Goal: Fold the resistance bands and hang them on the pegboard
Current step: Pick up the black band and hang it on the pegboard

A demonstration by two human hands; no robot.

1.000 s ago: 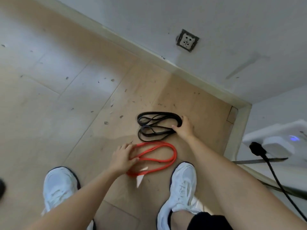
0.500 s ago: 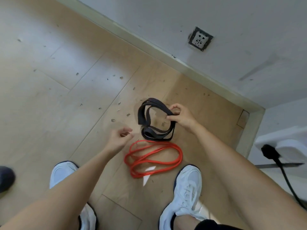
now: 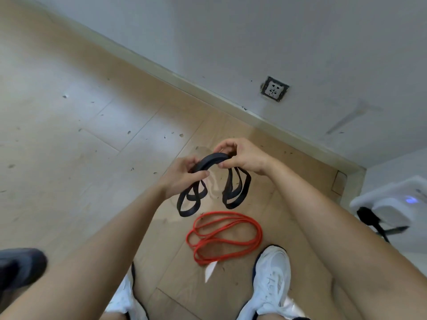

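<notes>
Gripping the black band (image 3: 212, 159) at its bunched top, the left hand (image 3: 182, 179) and right hand (image 3: 242, 158) are holding it above the floor (image 3: 92, 158) while the red band (image 3: 221, 236) is lying on it, so folding seems underway, next needing the dangling loops gathered

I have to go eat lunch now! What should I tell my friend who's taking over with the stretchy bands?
Left hand: grips one end of the bunched top of the black band.
Right hand: pinches the other end. The band's loops hang down on both sides, off the floor.
Red band: coiled loosely on the floor by the right white shoe, with no hand on it.
Done: the black band is gathered into several loops.
Left: finish folding the black band, fold the red one, then hang both. No pegboard is in view here.
</notes>
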